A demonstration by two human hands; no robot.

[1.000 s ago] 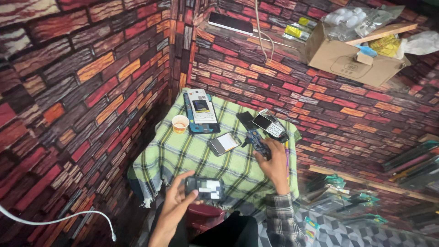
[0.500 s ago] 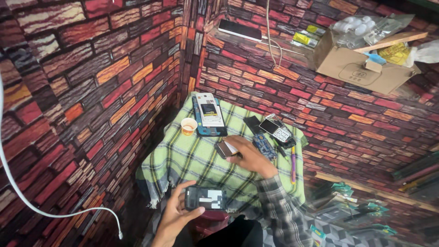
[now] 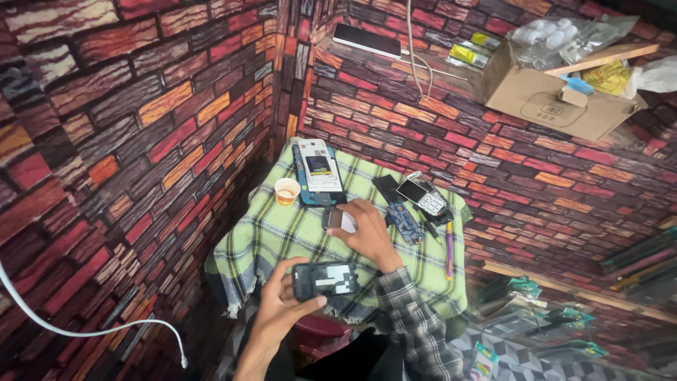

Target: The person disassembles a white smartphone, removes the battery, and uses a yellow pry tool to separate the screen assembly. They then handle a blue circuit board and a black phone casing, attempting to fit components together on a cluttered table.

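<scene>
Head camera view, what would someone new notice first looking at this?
Probably the red and orange brick-pattern covering over every surface, then the small stand under a green plaid cloth at the centre, strewn with opened phones and parts. Near the bottom, the left hand holds a dark opened phone, while the right hand rests on a small flat part on the cloth.

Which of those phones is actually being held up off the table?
The dark opened phone in the left hand; the others lie on the checked cloth.
</scene>
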